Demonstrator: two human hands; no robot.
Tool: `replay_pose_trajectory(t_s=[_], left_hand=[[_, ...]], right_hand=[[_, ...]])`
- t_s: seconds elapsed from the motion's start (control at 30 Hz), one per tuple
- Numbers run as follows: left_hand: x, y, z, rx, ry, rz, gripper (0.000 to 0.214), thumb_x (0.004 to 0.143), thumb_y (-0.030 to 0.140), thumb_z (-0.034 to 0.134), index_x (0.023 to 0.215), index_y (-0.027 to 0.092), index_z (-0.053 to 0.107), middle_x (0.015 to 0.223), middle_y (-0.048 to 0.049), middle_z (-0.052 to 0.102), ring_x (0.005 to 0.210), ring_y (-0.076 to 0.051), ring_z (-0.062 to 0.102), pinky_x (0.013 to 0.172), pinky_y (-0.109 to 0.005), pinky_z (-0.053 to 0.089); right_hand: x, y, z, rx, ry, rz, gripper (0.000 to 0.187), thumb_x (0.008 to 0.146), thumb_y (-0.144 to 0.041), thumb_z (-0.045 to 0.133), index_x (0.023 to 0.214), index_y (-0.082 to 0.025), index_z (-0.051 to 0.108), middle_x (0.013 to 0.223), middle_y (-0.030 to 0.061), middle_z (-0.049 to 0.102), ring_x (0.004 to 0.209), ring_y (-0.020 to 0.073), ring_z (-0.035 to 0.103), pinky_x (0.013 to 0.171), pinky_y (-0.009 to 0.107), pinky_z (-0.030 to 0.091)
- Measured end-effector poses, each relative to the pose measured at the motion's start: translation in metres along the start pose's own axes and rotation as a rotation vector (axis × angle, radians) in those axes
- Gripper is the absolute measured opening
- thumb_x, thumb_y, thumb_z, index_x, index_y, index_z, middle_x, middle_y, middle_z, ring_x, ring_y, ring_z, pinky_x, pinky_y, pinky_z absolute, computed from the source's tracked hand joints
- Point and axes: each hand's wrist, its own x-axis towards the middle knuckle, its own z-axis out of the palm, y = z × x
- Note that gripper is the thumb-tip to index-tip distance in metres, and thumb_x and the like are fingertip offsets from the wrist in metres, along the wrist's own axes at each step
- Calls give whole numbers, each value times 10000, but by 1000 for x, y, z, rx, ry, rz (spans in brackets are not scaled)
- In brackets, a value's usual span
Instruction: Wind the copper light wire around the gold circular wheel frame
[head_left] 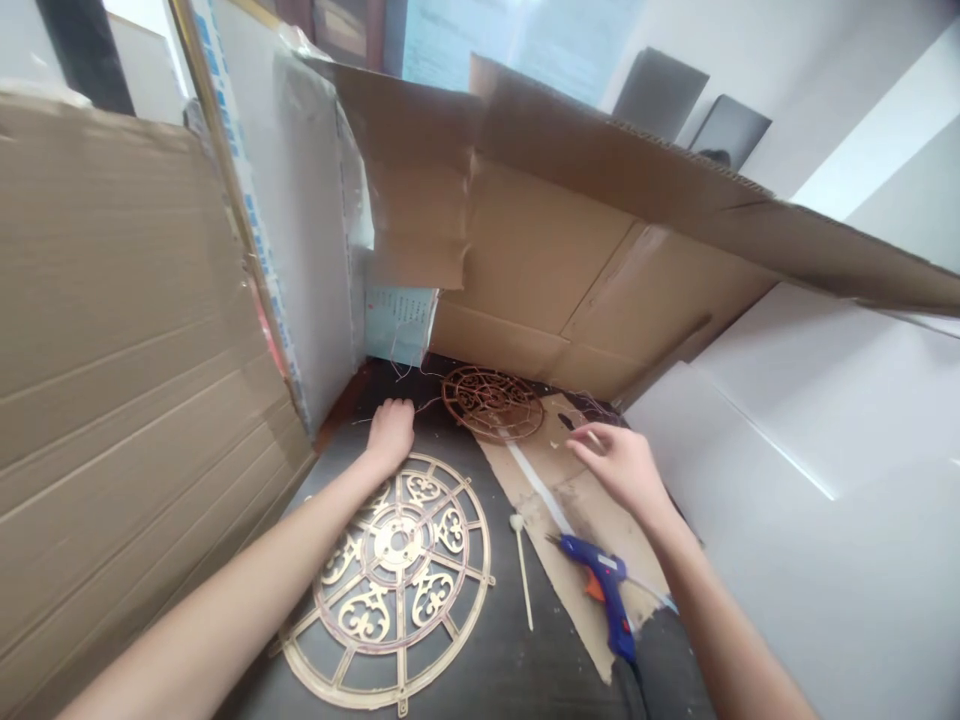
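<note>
Single head-worn view, facing forward and down, close above left hand (390, 435), right hand (619, 470), dark tabletop (510, 670).

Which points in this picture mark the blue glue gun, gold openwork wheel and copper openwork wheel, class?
Blue glue gun (615, 615), head view, on its grip.
Gold openwork wheel (397, 540), head view, on its hub.
Copper openwork wheel (493, 403), head view, on its middle.

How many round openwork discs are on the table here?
2. A gold disc lies nearest, below the left hand; a smaller-looking copper-coloured disc lies farther back, in front of the cardboard. More could be hidden behind the cardboard.
</note>
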Motion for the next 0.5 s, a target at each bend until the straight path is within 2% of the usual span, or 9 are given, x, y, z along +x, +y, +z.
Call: replay_pose_trajectory(t_s=[0.13, 0.23, 0.3, 0.4, 0.43, 0.47, 0.5], left_hand=[[-5, 2, -20, 32, 44, -6, 242, 985, 342, 677, 1078, 118, 678, 1101, -84, 693, 1040, -213, 672, 946, -428, 570], [-30, 5, -46, -10, 149, 10, 116, 985, 220, 600, 941, 130, 658, 926, -56, 674, 936, -204, 655, 868, -377, 543], [-60, 6, -64, -62, 245, 34, 130, 947, 155, 526, 871, 160, 632, 841, -60, 647, 896, -226, 634, 805, -352, 501], [-123, 9, -85, -150, 355, 74, 173, 944, 207, 485, 801, 201, 582, 757, -33, 598, 788, -207, 599, 743, -332, 464], [-147, 11, -90, -203, 401, 108, 189, 960, 236, 471, 809, 214, 582, 750, -24, 593, 758, -198, 592, 732, -324, 465], [-172, 13, -93, -335, 503, 182, 173, 958, 258, 504, 817, 224, 598, 738, -22, 596, 730, -199, 585, 713, -326, 462], [-197, 16, -94, -434, 511, 264, 121, 943, 262, 563, 837, 240, 617, 743, -20, 611, 720, -200, 590, 705, -326, 468]], right_hand=[[-30, -43, 7, 65, -98, -116, 201, 868, -366, 649, 908, -223, 785, 907, 27, 793, 782, 203, 697, 777, 303, 482], [-47, -69, 7, 118, -158, -169, 173, 896, -348, 658, 880, -230, 783, 827, -5, 766, 683, 163, 635, 704, 279, 446], [-57, -82, 10, 188, -220, -165, 174, 909, -340, 671, 846, -225, 785, 771, -16, 744, 633, 144, 585, 656, 270, 409], [-70, -98, 22, 313, -331, -116, 249, 943, -393, 661, 841, -210, 796, 742, -5, 734, 626, 141, 543, 609, 268, 359], [-74, -104, 28, 370, -386, -94, 315, 967, -433, 634, 828, -198, 792, 750, 8, 738, 631, 142, 539, 601, 268, 351], [-79, -110, 35, 446, -451, -66, 396, 994, -479, 592, 809, -185, 782, 760, 23, 743, 631, 142, 538, 592, 267, 346], [-86, -116, 42, 543, -526, -33, 480, 1016, -530, 544, 784, -174, 767, 766, 38, 744, 618, 140, 533, 580, 264, 345]])
